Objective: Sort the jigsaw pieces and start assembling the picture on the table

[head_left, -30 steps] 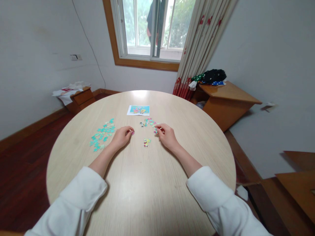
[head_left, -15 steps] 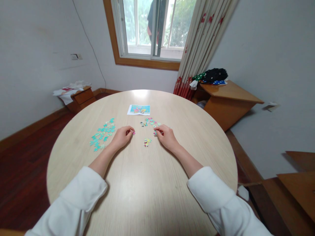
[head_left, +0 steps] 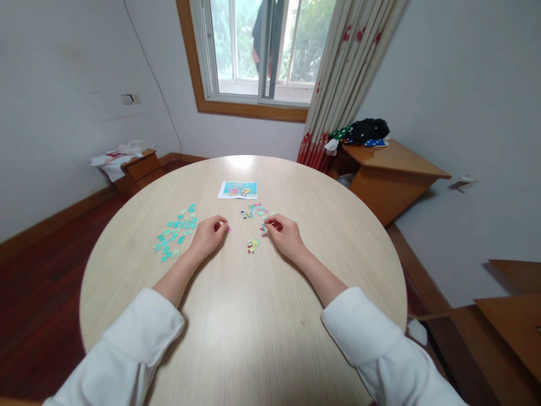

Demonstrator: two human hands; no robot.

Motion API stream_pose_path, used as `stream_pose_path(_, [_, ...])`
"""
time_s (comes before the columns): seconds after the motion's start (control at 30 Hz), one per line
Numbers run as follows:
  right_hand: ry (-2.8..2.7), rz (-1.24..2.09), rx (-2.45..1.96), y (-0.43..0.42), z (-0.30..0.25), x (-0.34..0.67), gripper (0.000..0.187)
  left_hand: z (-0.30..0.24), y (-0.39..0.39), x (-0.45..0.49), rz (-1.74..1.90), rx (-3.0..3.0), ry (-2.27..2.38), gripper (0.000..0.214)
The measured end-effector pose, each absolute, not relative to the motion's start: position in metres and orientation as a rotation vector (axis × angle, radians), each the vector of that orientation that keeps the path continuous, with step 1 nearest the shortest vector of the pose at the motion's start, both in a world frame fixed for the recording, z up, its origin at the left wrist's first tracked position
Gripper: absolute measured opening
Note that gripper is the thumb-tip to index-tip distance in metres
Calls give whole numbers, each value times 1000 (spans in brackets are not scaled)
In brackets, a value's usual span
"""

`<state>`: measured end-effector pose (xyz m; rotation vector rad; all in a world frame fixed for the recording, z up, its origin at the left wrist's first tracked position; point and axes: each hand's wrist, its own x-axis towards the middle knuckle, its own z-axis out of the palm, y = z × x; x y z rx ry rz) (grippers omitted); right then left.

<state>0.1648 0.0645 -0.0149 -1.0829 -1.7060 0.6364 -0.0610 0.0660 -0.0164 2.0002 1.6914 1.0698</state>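
My left hand (head_left: pixel 209 234) is closed in a pinch on a pink puzzle piece (head_left: pixel 229 229), just above or at the tabletop. Across from it, my right hand (head_left: pixel 283 230) pinches a pink and teal puzzle piece (head_left: pixel 263 228), partly covered by the fingers. Between the hands and a little nearer lies a small joined yellow cartoon figure of puzzle pieces (head_left: pixel 252 246). Mixed pink, green and dark loose pieces (head_left: pixel 257 210) lie beyond the right fingertips. To the left of my left hand spreads a group of teal puzzle pieces (head_left: pixel 175 232).
A printed reference picture (head_left: pixel 238 190) lies toward the far side of the round table (head_left: pixel 236 327). Behind the table are a window and a curtain (head_left: pixel 338 79). A wooden desk (head_left: pixel 393 163) with cloths stands at right, a small cabinet (head_left: pixel 143 166) at left.
My right hand has shifted very slightly left with its piece. My left hand stays almost in place, still pinching the pink piece.
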Motion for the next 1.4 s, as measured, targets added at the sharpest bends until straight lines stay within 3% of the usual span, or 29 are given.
stream_pose_path(0.27, [-1703, 832, -956, 52, -9, 148, 6, -4, 47, -30, 994, 1986, 1283, 30])
stream_pose_path(0.5, [-1722, 854, -957, 50, -13, 144, 9, -7, 48, -28, 956, 1940, 1203, 29])
stream_pose_path(0.73, [-1828, 549, -1293, 75, 6, 198, 15, -14, 62, -43, 993, 1930, 1548, 21])
stream_pose_path(0.97, [-1905, 643, -1640, 87, 4, 255, 14, -16, 64, -47, 835, 2061, 1789, 21])
stream_pose_path(1.4, [-2006, 572, -1803, 79, 13, 244, 12, -13, 61, -43, 741, 2151, 1831, 22])
